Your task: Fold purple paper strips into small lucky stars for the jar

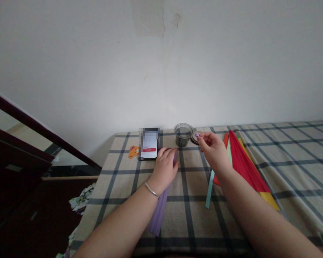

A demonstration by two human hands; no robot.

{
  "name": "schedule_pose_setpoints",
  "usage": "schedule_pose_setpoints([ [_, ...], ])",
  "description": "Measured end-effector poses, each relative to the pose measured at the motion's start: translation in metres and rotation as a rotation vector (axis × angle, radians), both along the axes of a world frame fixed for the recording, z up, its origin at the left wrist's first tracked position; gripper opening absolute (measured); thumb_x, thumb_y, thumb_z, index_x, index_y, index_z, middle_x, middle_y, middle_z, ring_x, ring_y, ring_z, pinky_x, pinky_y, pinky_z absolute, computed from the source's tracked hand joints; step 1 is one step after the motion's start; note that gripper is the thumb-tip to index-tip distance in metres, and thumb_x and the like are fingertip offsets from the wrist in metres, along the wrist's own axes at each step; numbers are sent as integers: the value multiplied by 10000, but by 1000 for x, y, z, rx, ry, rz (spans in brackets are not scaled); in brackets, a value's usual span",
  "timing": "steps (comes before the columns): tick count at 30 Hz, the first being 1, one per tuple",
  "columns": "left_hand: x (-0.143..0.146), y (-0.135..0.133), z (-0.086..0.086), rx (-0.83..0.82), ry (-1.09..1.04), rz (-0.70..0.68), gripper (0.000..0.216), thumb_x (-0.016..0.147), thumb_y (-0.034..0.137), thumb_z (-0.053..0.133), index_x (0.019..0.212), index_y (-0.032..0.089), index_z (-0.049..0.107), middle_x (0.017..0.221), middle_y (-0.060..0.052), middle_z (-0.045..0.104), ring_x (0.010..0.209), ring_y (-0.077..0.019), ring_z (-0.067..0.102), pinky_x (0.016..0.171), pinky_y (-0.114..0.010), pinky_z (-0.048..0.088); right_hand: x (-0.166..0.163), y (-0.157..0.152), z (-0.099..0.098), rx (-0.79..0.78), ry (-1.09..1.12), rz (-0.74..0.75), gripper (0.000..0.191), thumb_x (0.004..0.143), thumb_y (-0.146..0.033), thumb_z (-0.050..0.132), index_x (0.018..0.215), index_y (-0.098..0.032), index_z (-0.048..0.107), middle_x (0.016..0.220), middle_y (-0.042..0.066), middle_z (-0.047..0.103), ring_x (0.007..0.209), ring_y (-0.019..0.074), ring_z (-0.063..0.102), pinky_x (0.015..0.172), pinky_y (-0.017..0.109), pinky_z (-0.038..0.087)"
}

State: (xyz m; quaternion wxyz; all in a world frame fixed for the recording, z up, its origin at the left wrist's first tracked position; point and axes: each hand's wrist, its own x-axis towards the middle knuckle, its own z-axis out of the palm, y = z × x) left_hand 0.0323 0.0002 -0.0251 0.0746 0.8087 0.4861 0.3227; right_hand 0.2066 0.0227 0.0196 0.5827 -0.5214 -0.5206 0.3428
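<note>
One cup point(182, 140) between phone point(149, 144) and right hand point(214, 151)

The purple strips point(159, 215) look matt, papery — the cup point(183, 140) glossy plastic.

Left hand point(167, 165): low, palm down | right hand point(214, 148): higher (pinching)

A pale wall point(83, 79) — blotched near the top — rises behind checked cloth point(293, 154).
</note>
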Motion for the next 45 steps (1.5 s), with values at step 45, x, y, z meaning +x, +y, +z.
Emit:
schedule_pose_setpoints([
  [45,7,-7,8,-300,-586,-94,42,779,178,583,746,171,557,758,-13,616,722,-138,586,704,-266,478,-15,-28,-37,-92,-245,282,191,758,-368,595,784,-180,618,699,28,631,592,143,550,550,257,433],
])
